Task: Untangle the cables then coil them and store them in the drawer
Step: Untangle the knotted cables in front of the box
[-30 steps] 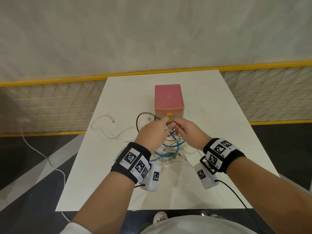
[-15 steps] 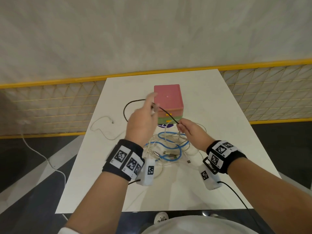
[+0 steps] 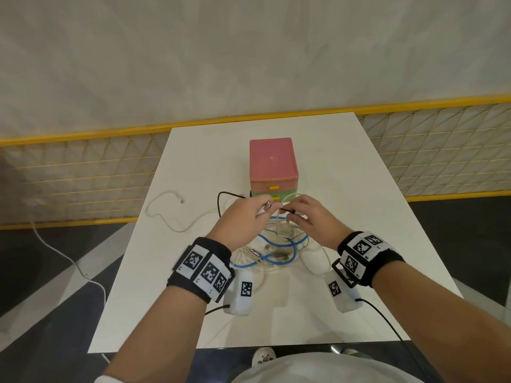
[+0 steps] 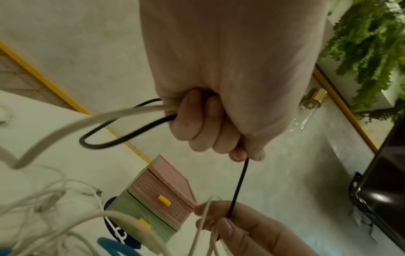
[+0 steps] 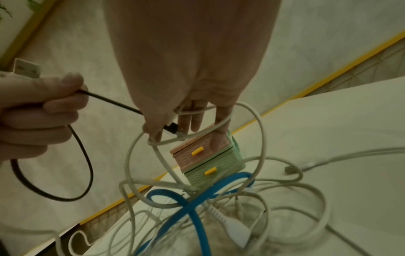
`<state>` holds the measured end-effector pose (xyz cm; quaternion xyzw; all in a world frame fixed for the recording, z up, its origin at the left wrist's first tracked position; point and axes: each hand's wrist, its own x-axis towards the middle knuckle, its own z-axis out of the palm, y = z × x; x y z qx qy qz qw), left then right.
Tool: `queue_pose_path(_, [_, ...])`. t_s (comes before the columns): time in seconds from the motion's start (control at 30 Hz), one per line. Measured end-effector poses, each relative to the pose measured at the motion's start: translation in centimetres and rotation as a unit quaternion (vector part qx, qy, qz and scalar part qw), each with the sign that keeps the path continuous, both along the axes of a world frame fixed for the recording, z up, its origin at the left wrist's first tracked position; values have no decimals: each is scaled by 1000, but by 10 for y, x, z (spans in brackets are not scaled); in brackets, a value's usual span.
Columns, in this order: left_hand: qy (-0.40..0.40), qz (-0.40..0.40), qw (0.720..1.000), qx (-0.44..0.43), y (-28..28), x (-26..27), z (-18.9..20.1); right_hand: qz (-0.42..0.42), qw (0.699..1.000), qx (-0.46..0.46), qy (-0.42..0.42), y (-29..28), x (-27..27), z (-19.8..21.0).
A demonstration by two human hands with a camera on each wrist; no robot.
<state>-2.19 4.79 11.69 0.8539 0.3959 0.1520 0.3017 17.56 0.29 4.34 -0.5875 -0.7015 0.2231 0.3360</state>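
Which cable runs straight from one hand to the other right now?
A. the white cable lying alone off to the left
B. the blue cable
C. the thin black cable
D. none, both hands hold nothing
C: the thin black cable stretches from the curled fingers of the left hand to the right hand, which pinches it near its plug, while the blue cable lies in the pile on the table.
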Motion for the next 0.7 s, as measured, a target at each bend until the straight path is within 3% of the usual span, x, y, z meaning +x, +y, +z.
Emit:
queue_pose_path(0.1, [-69,37,996,-32,0,-3,-5,-4,999,-35,14,-1,2,9])
queue_pose_path(0.23, [-126,109,985,-48,2,-5,-5,-4,990,-57,132,-8,-1,18])
queue_pose_path(0.4, [-119,141,983,-26,5,-5,-11,-16,984,-63,168,-13,-4,22])
queue_pose_path(0.7, [-147,216,965,-6,11,2,-15,-11,941,-115,319,-15,-9,35])
